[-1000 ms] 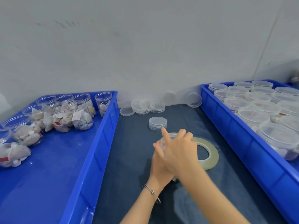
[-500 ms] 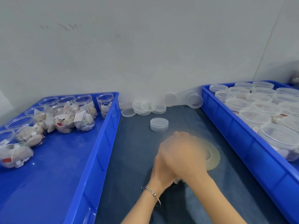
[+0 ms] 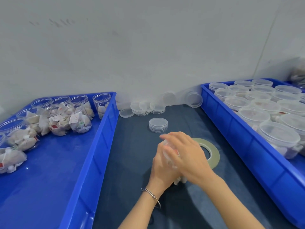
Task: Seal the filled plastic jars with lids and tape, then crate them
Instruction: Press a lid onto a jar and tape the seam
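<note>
You are clasping the filled jar (image 3: 170, 158) between both hands: left hand (image 3: 162, 167) curling round its near side, right hand (image 3: 188, 157) folding over its top. Beyond your right fingers (image 3: 168, 138), the tape roll (image 3: 212, 152) is lying flat; farther off, the lid stack (image 3: 158, 125) is sitting.

The hands (image 3: 179, 156) hide most of the jar (image 3: 170, 156); fingertips blurred.

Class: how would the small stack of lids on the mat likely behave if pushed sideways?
The lid stack looks thin, clear plastic, so probably light. The lids lie loosely piled, so they would likely slide apart rather than move together. Being flat, they seem unlikely to roll.
</note>
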